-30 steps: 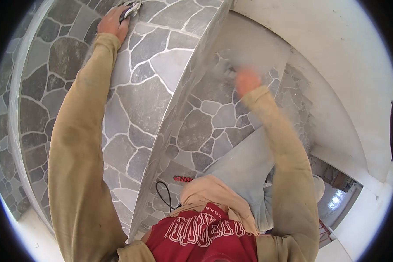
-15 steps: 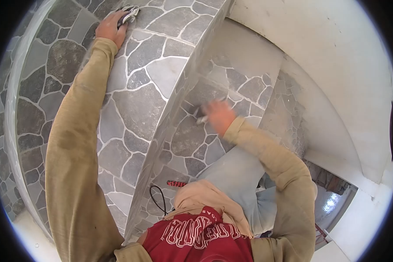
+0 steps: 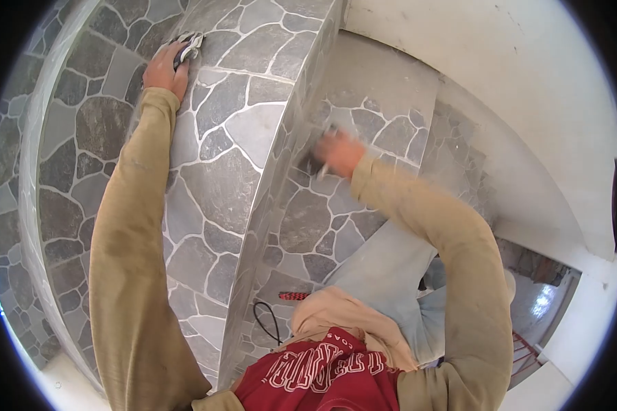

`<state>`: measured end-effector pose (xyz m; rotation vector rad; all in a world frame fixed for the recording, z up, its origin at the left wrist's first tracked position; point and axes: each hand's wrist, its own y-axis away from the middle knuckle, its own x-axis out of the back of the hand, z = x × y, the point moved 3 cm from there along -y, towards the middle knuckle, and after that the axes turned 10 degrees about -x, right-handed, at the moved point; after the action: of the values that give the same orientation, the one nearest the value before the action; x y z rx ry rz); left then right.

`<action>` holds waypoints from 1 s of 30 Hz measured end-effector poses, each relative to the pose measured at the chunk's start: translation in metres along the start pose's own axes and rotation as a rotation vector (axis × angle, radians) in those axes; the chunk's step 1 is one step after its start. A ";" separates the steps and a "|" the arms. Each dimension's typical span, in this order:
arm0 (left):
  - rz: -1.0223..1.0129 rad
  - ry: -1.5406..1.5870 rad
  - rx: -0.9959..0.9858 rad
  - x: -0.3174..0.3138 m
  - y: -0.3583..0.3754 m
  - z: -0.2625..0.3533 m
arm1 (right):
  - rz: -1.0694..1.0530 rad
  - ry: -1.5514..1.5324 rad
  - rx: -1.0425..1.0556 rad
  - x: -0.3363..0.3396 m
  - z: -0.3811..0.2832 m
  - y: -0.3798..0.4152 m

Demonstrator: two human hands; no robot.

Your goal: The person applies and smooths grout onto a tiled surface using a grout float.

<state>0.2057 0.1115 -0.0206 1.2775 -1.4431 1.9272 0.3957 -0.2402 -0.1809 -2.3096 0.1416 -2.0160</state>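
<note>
1. The left hand (image 3: 163, 72) lies toward the far left of the upper step (image 3: 216, 195), palm down, its fingers and thumb clamped on a crumpled grey-and-white cloth (image 3: 191, 45). The cloth sticks out past the fingertips, against the stone-patterned surface.
2. The right hand (image 3: 343, 152) is over the lower step (image 3: 305, 216), near the raised edge strip (image 3: 271, 161) that divides the two steps. It is blurred, and a dark bundle (image 3: 311, 159) with a pale bit shows at its fingers. How tightly the fingers close on that bundle, I cannot tell.
3. The two hands are well apart, one on each side of the edge strip.
4. Both steps have grey, irregular stone shapes with pale lines between them. At the far end of the lower step, a dull film (image 3: 384, 72) covers the pattern.
5. A red-and-black cord (image 3: 294, 296) lies on the lower step near the person's body, with a black loop (image 3: 267, 322) just beside it.
6. The person's pale trousers (image 3: 384, 270) reach over the lower step. A pale wall (image 3: 514, 82) curves along its right side.
</note>
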 end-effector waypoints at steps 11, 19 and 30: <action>-0.022 0.002 0.027 0.001 0.002 0.001 | 0.092 -0.626 -1.026 0.043 0.069 0.001; -0.037 0.045 0.041 -0.001 0.001 -0.003 | 0.070 -0.818 -1.290 -0.033 0.033 -0.054; -0.023 0.027 0.012 -0.001 -0.004 -0.001 | 0.003 -0.710 -1.293 -0.034 0.035 -0.059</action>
<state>0.2087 0.1136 -0.0192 1.2629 -1.3993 1.9338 0.4268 -0.1778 -0.2119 -3.4211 1.7760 -0.9320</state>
